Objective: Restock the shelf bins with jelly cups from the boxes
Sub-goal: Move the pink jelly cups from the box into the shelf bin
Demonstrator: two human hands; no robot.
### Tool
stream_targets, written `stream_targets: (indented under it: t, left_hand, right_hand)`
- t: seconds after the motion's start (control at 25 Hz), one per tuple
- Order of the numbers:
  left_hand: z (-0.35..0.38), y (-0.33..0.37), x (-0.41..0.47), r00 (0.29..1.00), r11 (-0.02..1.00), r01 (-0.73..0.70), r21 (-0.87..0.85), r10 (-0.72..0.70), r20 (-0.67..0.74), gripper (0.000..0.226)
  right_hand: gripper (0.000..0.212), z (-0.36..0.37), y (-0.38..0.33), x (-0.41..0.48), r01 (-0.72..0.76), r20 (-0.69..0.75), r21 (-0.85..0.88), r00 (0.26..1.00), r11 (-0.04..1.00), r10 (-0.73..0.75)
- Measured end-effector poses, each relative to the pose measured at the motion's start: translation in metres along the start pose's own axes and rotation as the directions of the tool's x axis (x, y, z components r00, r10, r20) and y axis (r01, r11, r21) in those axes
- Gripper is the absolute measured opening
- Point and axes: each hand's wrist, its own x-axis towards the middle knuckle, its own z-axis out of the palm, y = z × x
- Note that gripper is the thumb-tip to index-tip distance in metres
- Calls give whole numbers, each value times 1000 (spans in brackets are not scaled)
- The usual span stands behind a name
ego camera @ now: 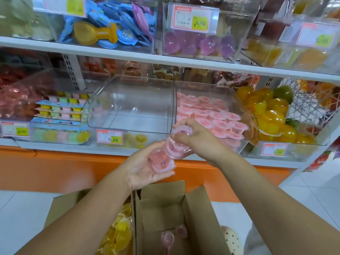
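Note:
My left hand (141,168) lies palm up in front of the lower shelf and cradles pink jelly cups (161,163) in its curled fingers. My right hand (195,138) reaches in from the right and pinches the top pink cup (182,131) of that stack. Just behind it, a clear bin (235,144) is filled with several rows of the same pink cups (211,115). Below my arms stands an open cardboard box (193,214) with a few pink cups (174,234) at its bottom.
A clear bin with its lid raised (132,105) sits left of the pink bin, holding yellow cups (140,139) low down. Orange and green jellies (270,115) fill the bin at right. A second box with yellow cups (119,234) stands at left on the white floor.

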Motion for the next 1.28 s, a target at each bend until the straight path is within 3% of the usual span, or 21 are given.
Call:
stream_targets:
  t: [0.16, 0.36, 0.48, 0.56, 0.68, 0.76, 0.84, 0.96, 1.16, 1.28]
  left_hand:
    - [-8, 5, 12, 1000, 993, -3, -116, 5, 14, 57]
    - [-11, 13, 15, 998, 983, -36, -181, 46, 50, 43]
    - [-7, 13, 10, 996, 975, -21, -221, 41, 84, 43]
    - [-2, 14, 8, 993, 961, -20, -277, 51, 103, 55]
    - [6, 20, 4, 991, 922, -4, -386, 54, 119, 49]
    - [7, 22, 1, 992, 909, -6, -418, 58, 112, 38]
    - [5, 22, 0, 994, 912, -25, -410, 66, 85, 39]
    - [-3, 20, 2, 997, 918, -47, -393, 66, 34, 44]
    - [-17, 23, 9, 996, 919, -87, -385, 83, -26, 58]
    - [-17, 20, 13, 998, 923, -65, -378, 63, -17, 59]
  right_hand:
    - [20, 3, -1, 17, -76, -33, 112, 996, 991, 80]
    - [8, -6, -6, 30, -184, 212, 305, 970, 934, 122]
    - [14, -11, -6, 32, -213, 264, 233, 953, 949, 149]
    - [12, -12, -8, 31, -163, 196, 99, 970, 982, 141]
    - [10, -34, -20, 41, -87, -79, 164, 992, 983, 101]
    - [8, -66, -26, 67, -23, -346, 58, 937, 998, 42]
    - [17, -94, -27, 96, -115, -467, -153, 884, 982, 30]
    - [39, -108, -11, 134, -255, -386, -269, 912, 929, 139]
    - [34, -104, 5, 163, -345, -314, -359, 920, 867, 236]
    - [32, -105, -2, 162, -382, -296, -308, 909, 871, 294]
